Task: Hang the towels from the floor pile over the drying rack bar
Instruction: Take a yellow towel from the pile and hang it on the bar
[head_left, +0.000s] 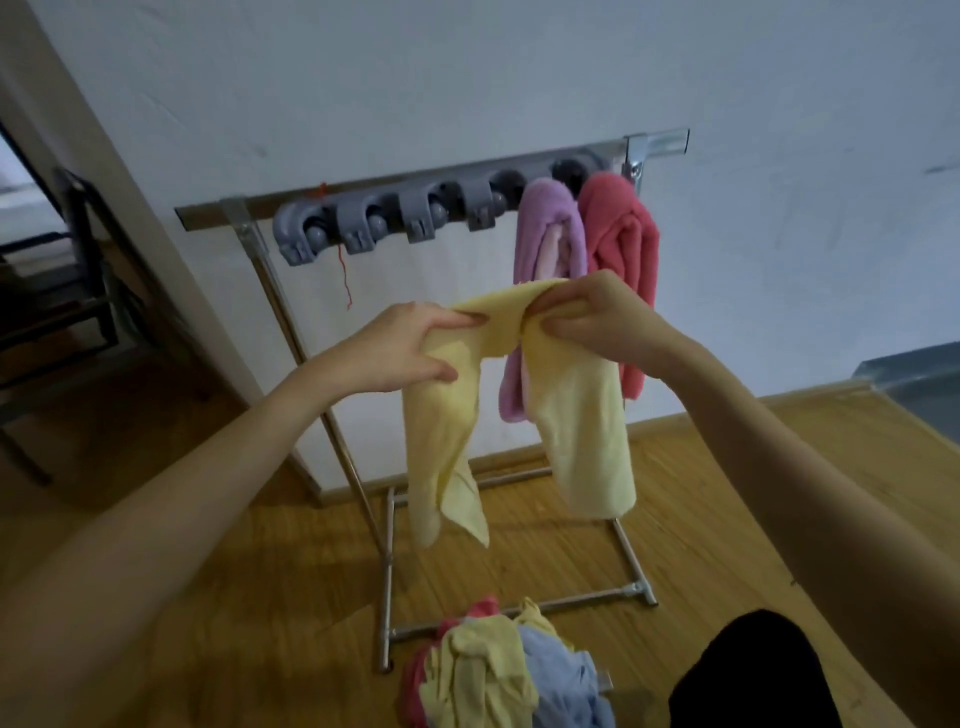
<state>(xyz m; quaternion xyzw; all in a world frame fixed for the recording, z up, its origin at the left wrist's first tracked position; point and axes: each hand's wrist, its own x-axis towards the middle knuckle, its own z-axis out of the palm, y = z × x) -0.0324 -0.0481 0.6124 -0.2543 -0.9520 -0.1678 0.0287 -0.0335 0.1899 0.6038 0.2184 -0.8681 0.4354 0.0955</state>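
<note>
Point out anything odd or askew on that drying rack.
A loose red thread dangles from the rack bar beside the grey clips. The purple towel and red towel hang bunched, not spread flat.

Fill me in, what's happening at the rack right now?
A person is hanging towels. Both hands, left hand and right hand, grip the bunched middle of a pale yellow towel, held in front of the metal drying rack bar, not yet over it. A lilac towel and a coral-red towel already hang at the bar's right end. A mixed pile of yellow, blue and pink towels waits on the wooden floor.
</note>
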